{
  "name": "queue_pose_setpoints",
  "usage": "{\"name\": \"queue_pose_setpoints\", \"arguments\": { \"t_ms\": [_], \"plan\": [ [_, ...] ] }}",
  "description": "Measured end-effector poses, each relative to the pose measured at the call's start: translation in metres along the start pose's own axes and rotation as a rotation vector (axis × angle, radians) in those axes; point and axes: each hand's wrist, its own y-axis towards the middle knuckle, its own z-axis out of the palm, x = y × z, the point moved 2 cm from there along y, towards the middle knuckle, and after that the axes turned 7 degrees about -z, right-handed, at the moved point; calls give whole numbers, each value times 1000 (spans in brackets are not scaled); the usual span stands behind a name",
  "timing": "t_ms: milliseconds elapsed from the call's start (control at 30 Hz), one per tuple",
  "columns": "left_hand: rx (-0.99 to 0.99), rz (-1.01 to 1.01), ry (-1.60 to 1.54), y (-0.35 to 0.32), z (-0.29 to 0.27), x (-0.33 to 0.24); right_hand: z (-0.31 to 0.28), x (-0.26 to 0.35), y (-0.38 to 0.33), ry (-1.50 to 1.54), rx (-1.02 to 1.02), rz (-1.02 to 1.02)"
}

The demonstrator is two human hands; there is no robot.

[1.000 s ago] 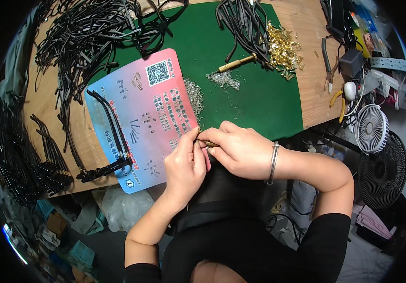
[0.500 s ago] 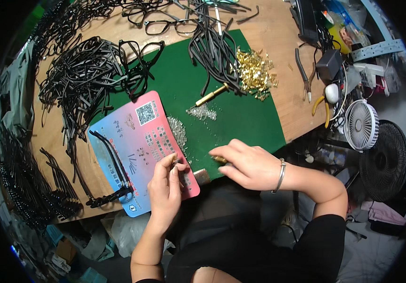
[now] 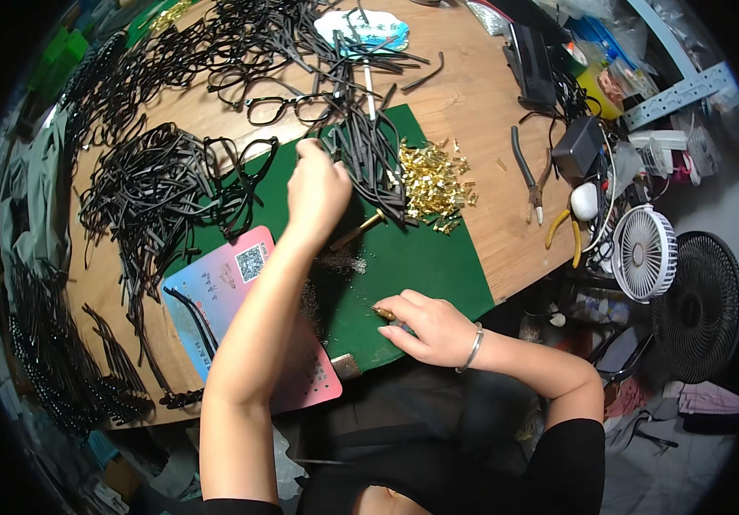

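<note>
The left hand (image 3: 316, 187) reaches to twelve o'clock, fingers curled onto the bundle of black temple arms (image 3: 369, 154) at the far edge of the green mat (image 3: 421, 257); lifting a single arm cleanly would avoid dragging its neighbours. The right hand (image 3: 434, 326), at five o'clock, pinches a small brass-tipped tool (image 3: 384, 312) on the mat. No containers show: the gold hinges (image 3: 434, 182) lie in a loose heap at one o'clock.

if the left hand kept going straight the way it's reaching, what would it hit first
Most likely the bundle of black temple arms lying on the green mat: the left hand points up and away, its fingertips already at that bundle's edge. Beyond lie black eyeglass frames. Height above the bundle is unclear.
</note>
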Motion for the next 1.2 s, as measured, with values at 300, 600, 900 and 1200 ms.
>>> {"name": "queue_pose_setpoints", "arguments": {
  "t_ms": [300,600,900,1200],
  "plan": [
    [397,-50,-586,-121,-119,20,-67,-18,7,-203,-132,262],
    [472,-176,-893,-199,-95,45,-63,-48,59,-1117,-59,-27],
    [611,-263,-985,-220,-87,50,-100,5,38,-441,-140,212],
    [587,-254,-981,-230,-70,46,-56,46,27,452,171,516]
  ]
}}
